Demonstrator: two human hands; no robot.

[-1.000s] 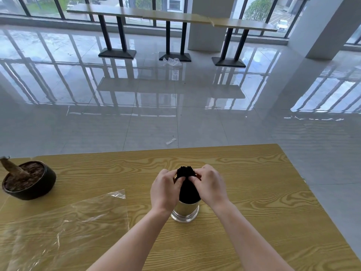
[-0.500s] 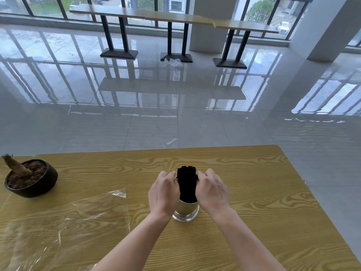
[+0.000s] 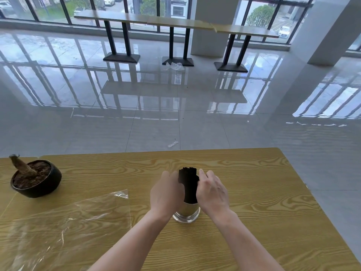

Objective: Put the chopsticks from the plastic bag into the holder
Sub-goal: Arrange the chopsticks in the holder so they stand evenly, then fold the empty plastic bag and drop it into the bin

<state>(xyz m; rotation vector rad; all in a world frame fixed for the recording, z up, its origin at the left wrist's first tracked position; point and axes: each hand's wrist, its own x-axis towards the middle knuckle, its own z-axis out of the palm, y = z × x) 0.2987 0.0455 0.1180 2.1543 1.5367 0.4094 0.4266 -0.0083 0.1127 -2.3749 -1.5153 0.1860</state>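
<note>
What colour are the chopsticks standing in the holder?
The chopsticks are black, as far as they show. The head view, the only one, shows it best.

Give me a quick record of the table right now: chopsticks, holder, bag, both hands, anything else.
chopsticks: black bundle standing upright in the holder, tops sticking out
holder: shiny metal cup on the table
plastic bag: clear, lying flat at left, looks empty
left hand: grips the bundle's left side
right hand: fingers curled on its right side
other: dark plant pot, far left
</note>
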